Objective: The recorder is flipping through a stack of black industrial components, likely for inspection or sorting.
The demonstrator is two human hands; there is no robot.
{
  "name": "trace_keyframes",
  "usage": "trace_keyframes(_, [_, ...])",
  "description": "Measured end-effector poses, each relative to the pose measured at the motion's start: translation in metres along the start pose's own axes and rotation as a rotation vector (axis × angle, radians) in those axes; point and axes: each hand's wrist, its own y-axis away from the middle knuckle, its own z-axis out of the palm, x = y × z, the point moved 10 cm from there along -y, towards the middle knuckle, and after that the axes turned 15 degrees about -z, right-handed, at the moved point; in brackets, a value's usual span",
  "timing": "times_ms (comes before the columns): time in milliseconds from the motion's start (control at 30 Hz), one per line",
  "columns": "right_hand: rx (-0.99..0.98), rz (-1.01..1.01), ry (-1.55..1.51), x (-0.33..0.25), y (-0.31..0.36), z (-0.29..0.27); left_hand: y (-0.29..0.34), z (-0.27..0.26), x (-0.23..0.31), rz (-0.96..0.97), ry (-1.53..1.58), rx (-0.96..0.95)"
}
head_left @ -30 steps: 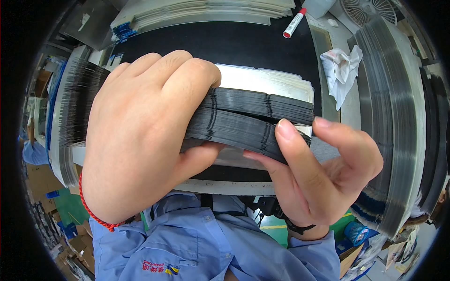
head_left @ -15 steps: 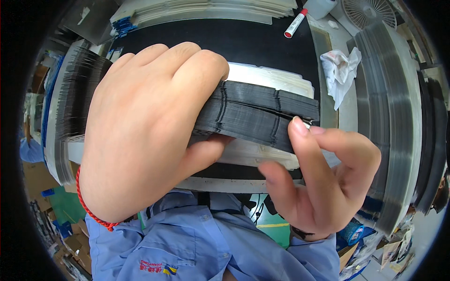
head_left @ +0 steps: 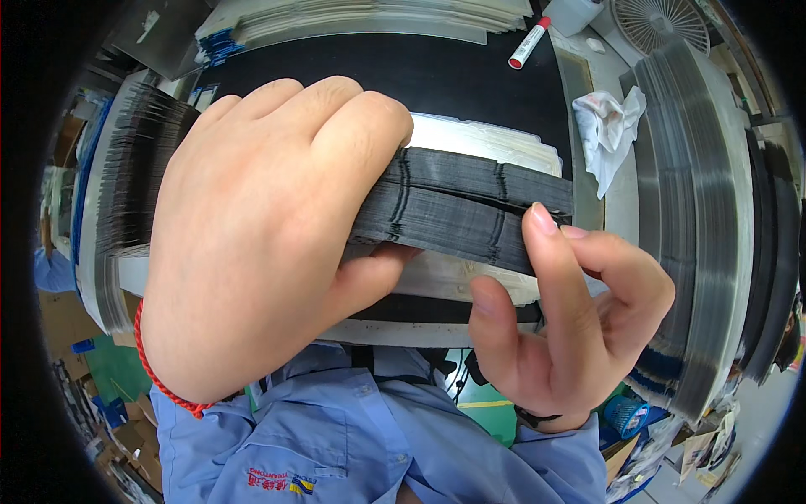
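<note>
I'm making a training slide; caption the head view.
Left hand grips a stack of thin, dark-edged pieces; right hand at its right end.

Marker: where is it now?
In the head view, upper right of centre, the marker lies on the black surface near its right edge, left of the fan.

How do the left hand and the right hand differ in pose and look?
The left hand grips the black stack at its left; the right hand touches its right end. The left hand's thumb meets the stack; the right hand's stands apart. The left hand wears a red cord; the right hand, a black band. Both are ungloved.
</note>
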Motion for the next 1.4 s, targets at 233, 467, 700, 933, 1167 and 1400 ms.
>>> trace_keyframes(233, [-0.009, 0.047, -0.037, -0.001, 0.001, 0.0, 0.001, -0.001, 0.001, 0.012, -0.006, 0.004])
trace_keyframes(467, [-0.008, 0.048, -0.01, -0.003, 0.005, -0.002, 0.001, -0.001, 0.002, 0.017, -0.009, 0.007])
trace_keyframes(700, [0.0, 0.028, -0.191, 0.004, -0.005, -0.003, 0.003, 0.0, 0.001, -0.002, -0.008, -0.013])
trace_keyframes(933, [0.02, 0.14, -0.47, 0.031, -0.013, 0.003, 0.001, 0.01, 0.002, -0.004, 0.016, -0.067])
trace_keyframes(1167, [-0.22, 0.249, -0.478, 0.05, -0.024, 0.013, -0.002, 0.018, 0.01, 0.016, -0.012, -0.115])
trace_keyframes(1400, [-0.327, 0.2, -0.546, 0.066, -0.018, 0.024, -0.007, 0.031, 0.017, 0.031, -0.01, -0.207])
